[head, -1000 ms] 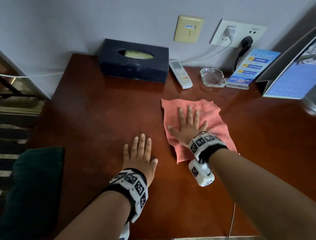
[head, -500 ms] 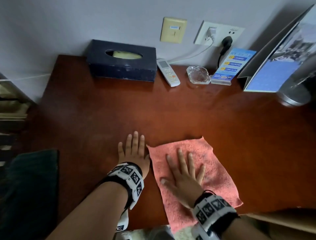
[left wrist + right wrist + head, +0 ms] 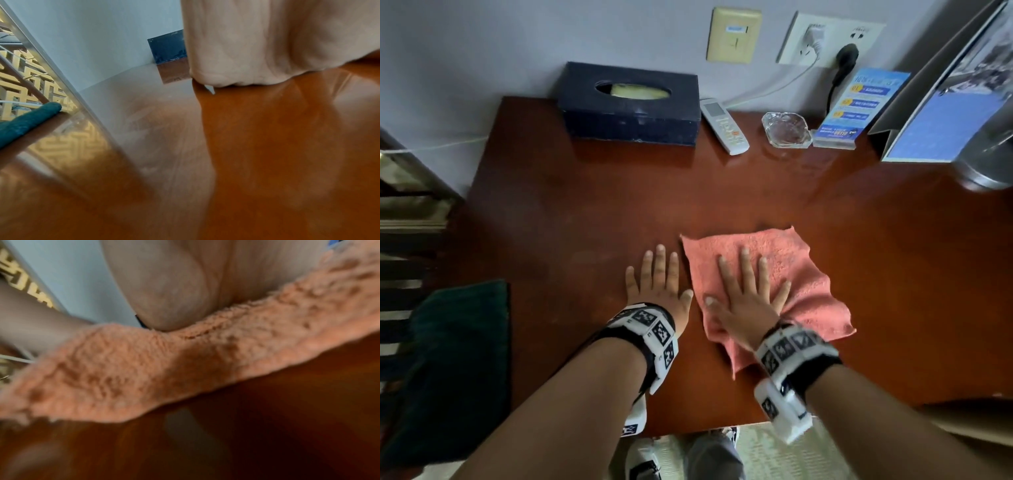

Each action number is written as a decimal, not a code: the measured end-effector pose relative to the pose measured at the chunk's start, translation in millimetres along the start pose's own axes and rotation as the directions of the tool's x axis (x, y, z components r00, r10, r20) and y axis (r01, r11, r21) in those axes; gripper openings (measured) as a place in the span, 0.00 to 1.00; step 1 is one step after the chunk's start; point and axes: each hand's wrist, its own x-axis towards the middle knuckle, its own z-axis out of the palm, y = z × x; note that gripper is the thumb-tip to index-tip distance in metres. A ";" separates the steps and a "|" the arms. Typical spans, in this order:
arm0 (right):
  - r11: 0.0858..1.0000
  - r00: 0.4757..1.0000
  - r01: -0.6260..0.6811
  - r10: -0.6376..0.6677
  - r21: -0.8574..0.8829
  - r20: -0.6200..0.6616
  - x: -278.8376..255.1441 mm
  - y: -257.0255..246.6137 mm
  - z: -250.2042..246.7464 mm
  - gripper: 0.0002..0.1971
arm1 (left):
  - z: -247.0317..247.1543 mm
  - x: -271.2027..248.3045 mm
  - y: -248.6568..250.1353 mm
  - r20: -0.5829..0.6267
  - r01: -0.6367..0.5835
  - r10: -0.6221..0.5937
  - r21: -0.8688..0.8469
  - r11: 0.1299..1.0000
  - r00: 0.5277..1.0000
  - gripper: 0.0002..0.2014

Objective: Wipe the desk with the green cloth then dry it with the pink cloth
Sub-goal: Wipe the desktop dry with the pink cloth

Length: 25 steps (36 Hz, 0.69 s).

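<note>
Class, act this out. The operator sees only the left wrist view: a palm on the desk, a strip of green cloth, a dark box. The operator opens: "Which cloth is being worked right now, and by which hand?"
Observer: The pink cloth. The right hand presses flat on it, fingers spread.
Operator: What lies past that dark box, on its right?
Observer: A white remote lies on the desk, just right of the tissue box.
Operator: Anything breakable back there?
Observer: Yes, a clear glass ashtray sits right of the remote, near the wall.
</note>
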 end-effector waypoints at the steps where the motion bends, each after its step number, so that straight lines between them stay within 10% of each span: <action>1: 1.000 1.000 0.014 -0.014 -0.007 -0.004 -15.1 -1.0 9.1 0.34 | -0.3 0.2 0.6 0.004 0.001 -0.001 -0.005 1.000 1.000 0.31; 9: 0.994 0.999 -0.003 -0.002 -0.106 -0.053 -95.0 8.8 66.7 0.33 | 4.7 3.4 -1.1 -0.018 -0.001 0.001 0.002 1.000 1.000 0.32; 25: 0.937 0.917 -0.336 0.349 0.098 -0.193 -67.0 45.6 45.1 0.33 | 7.3 5.3 -0.8 -0.036 0.008 -0.008 0.017 1.000 0.999 0.32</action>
